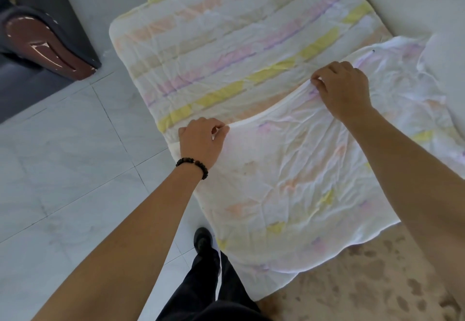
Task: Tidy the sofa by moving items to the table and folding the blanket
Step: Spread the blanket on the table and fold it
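The striped blanket (226, 51) lies flat on the sofa (364, 283), whose spotted tan seat shows at 5 o'clock. The left hand (201, 142) and the right hand (344, 89) each pinch the blanket's folded white edge. Pale floor tiles (63, 169) fill 9 o'clock. A dark chair (47, 41) with a shiny brown arm sits at 10 o'clock.

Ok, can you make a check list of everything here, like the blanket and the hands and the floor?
Surface: pale sofa, mostly under the blanket.
Job's things: blanket striped, spread flat, near part turned over, pale underside up.
Clutter: nothing seen.
Hands: left hand, bead bracelet at its wrist, pinches the turned-over edge; right hand pinches the same edge farther along.
Cables: nothing seen.
Surroundings: tiled floor, dark armchair at upper left, patterned rug at lower right.
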Demonstrator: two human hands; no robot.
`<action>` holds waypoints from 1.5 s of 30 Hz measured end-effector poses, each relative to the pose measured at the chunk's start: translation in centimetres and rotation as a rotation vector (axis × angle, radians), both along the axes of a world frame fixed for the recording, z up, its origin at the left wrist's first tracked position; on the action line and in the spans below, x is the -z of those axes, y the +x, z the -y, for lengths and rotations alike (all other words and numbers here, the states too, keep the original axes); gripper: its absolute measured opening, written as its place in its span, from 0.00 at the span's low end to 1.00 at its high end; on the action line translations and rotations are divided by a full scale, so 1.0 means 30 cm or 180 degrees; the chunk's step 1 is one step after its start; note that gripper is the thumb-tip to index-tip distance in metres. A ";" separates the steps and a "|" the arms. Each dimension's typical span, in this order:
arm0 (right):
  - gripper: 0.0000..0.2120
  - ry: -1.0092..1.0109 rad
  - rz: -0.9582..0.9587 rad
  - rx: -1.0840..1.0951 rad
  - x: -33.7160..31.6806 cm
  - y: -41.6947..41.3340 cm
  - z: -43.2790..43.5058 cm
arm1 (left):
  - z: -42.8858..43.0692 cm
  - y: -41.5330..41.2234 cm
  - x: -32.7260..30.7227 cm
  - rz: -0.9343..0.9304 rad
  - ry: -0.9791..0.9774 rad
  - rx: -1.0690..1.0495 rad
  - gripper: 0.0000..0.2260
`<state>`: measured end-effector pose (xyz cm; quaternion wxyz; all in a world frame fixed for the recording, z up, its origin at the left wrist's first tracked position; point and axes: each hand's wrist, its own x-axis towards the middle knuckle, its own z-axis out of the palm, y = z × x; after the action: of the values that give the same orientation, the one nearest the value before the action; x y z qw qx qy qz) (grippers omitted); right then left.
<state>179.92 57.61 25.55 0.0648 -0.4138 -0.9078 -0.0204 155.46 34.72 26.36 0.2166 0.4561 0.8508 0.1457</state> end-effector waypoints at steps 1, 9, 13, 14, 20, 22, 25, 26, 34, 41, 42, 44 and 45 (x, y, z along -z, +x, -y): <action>0.11 0.0128 -0.0023 0.0053 0.004 -0.002 0.001 | -0.005 0.001 -0.003 -0.0039 0.0174 -0.0198 0.09; 0.14 -0.0323 -0.0286 0.0512 0.055 -0.083 0.041 | -0.030 -0.008 0.024 -0.0314 -0.0207 -0.0314 0.10; 0.22 -0.0689 -0.0910 0.0875 0.052 -0.006 0.096 | -0.075 0.061 0.008 -0.0816 -0.0095 0.0282 0.21; 0.23 -0.0544 -0.0920 0.1043 0.051 0.032 0.106 | -0.107 0.091 0.003 -0.0830 -0.0036 0.0552 0.22; 0.30 -0.0522 -0.0584 0.2712 0.057 0.346 0.145 | -0.408 0.364 0.042 -0.0955 -0.0084 0.2463 0.27; 0.33 -0.0746 -0.0416 0.3113 0.088 0.428 0.168 | -0.510 0.451 0.073 -0.1109 -0.0157 0.2887 0.29; 0.40 -0.0902 -0.0312 0.3295 0.136 0.469 0.188 | -0.586 0.514 0.121 -0.1235 -0.0278 0.2919 0.32; 0.41 -0.0901 -0.0298 0.3334 0.145 0.469 0.185 | -0.586 0.517 0.134 -0.1313 -0.0261 0.2839 0.33; 0.48 -0.0777 -0.0458 0.3515 0.135 0.474 0.193 | -0.570 0.538 0.142 -0.1317 -0.0261 0.2690 0.35; 0.45 -0.0449 -0.0670 0.3890 0.125 0.473 0.207 | -0.572 0.538 0.150 -0.1309 -0.0164 0.2724 0.35; 0.45 -0.0455 -0.0695 0.4047 0.127 0.469 0.205 | -0.574 0.538 0.154 -0.1291 -0.0143 0.2700 0.36; 0.46 -0.0560 -0.0745 0.4305 0.126 0.461 0.206 | -0.572 0.536 0.153 -0.1250 -0.0201 0.2617 0.36; 0.47 -0.0657 -0.0739 0.4353 0.124 0.460 0.209 | -0.563 0.533 0.153 -0.1199 -0.0266 0.2581 0.36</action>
<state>193.70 51.33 21.83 0.0944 -0.8956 -0.4284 0.0741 171.46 51.61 21.76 0.1158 0.7622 0.6330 -0.0710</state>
